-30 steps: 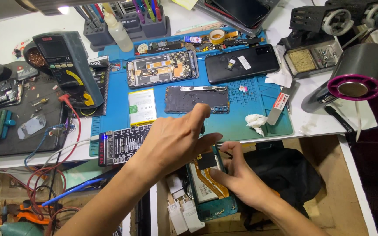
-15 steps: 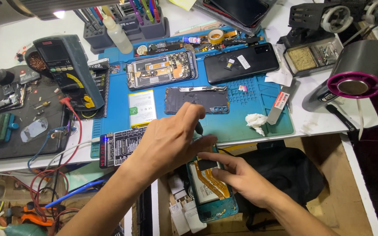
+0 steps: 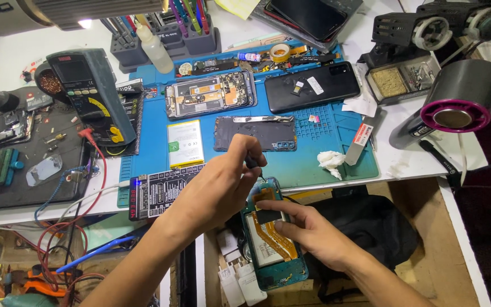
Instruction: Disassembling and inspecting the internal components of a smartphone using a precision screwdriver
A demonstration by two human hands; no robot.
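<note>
Your left hand [image 3: 217,187] has its grip clamped on a dark screwdriver [image 3: 251,161], tip down on the opened phone [image 3: 271,239]. Your right hand [image 3: 308,227] presses flat, fingers together, pinning that phone just below the counter [image 3: 404,159] edge, by the blue mat [image 3: 325,153].

Head cam, steep down, close-up

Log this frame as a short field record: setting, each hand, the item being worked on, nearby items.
setting: cluttered repair bench with blue mat
left hand: grips a small dark tool, tip over the phone
right hand: fingers press on the opened phone
opened phone: back off, orange flex cable exposed
nearby: multimeter, white battery, tape roll
</note>
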